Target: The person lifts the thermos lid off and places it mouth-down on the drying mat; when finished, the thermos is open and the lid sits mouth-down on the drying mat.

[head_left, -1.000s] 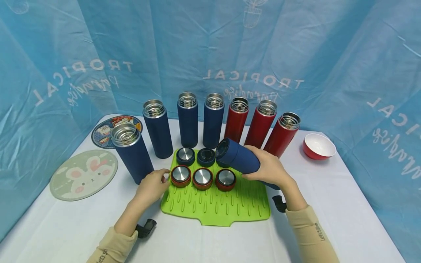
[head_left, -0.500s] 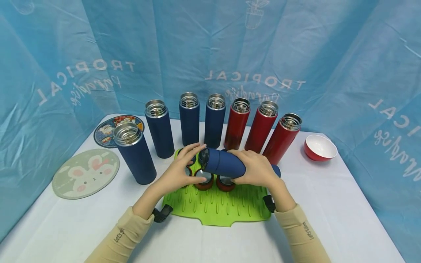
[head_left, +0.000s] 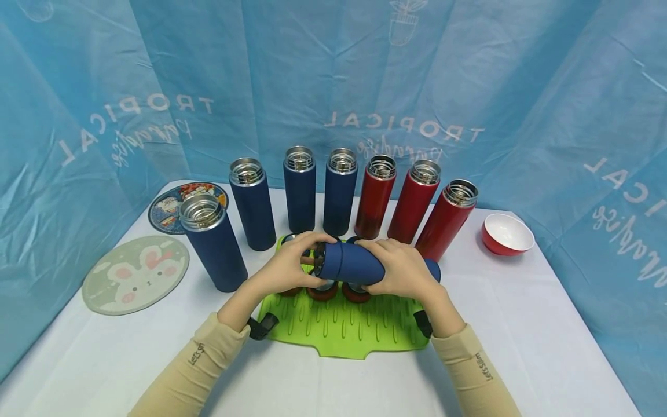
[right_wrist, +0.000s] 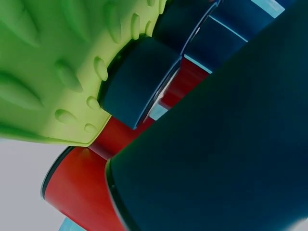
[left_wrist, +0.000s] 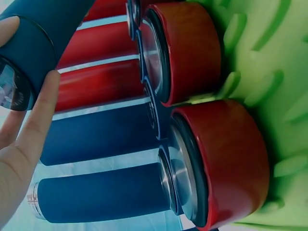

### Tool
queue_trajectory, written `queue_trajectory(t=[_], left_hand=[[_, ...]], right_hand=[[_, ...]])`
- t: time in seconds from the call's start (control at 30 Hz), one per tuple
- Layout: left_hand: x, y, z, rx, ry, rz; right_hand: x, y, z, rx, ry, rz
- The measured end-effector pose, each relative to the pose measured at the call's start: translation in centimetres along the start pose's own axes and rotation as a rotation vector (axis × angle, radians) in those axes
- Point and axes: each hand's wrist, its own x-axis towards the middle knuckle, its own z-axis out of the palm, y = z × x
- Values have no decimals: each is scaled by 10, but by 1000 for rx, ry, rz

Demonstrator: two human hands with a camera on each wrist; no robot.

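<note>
A navy insulated bottle (head_left: 362, 265) lies nearly level above the green mat, its capped end to the left. My right hand (head_left: 403, 269) grips its body, and its base shows beyond that hand; the base end fills much of the right wrist view. At the capped end, my left hand (head_left: 283, 269) holds the navy lid (head_left: 329, 263) between thumb and fingers. In the left wrist view a fingertip lies by the seam between lid (left_wrist: 31, 48) and bottle (left_wrist: 62, 17). Below, red lids (head_left: 322, 292) with steel faces sit on the mat, partly covered by the hands; the navy lids behind are mostly hidden.
Behind the green mat (head_left: 341, 333) stand several uncapped bottles, navy (head_left: 299, 194) at left and red (head_left: 414, 205) at right. A red-and-white bowl (head_left: 505, 234) sits far right. A rabbit placemat (head_left: 138, 275) and a patterned round mat (head_left: 169, 211) lie left. Blue curtains surround the white table.
My left hand has moved right from beside the mat and taken hold of the lid end. My right hand has brought the bottle left and lower, turning it nearer level.
</note>
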Motion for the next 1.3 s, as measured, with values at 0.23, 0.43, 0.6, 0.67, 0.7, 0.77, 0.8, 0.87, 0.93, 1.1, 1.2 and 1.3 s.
queue_trajectory(t=[0.23,0.43,0.6,0.67,0.7,0.77,0.8,0.87,0.93,1.1,1.2,1.3], left_hand=[[-1,-3,-3,59,8,2],[0,-2,-5,114,14,-4],[1,-3,-5,136,24,-16],[1,-3,-5,154,28,-25],[1,-3,-5,168,31,-33],[2,-3,-5,184,39,-57],[2,-2,-5,186,44,-73],[2,-1,-5,186,54,-109],[4,1,-4,177,63,-156],[9,5,-1,164,61,-324],[10,6,2,85,62,-433],[10,5,3,-65,17,-519]], right_hand=[[-1,-3,4,-18,-6,-2],[-1,-2,7,-28,7,-5],[-2,-2,8,-42,13,-9],[-2,-2,9,-46,16,-13],[-2,-2,9,-49,20,-16],[-2,-2,9,-58,29,-25],[-2,-2,9,-65,36,-30],[-2,-1,9,-81,53,-43],[-2,-1,9,-95,69,-54],[-1,-1,8,-104,98,-67],[0,-1,7,-115,113,-80],[0,0,5,-151,138,-107]])
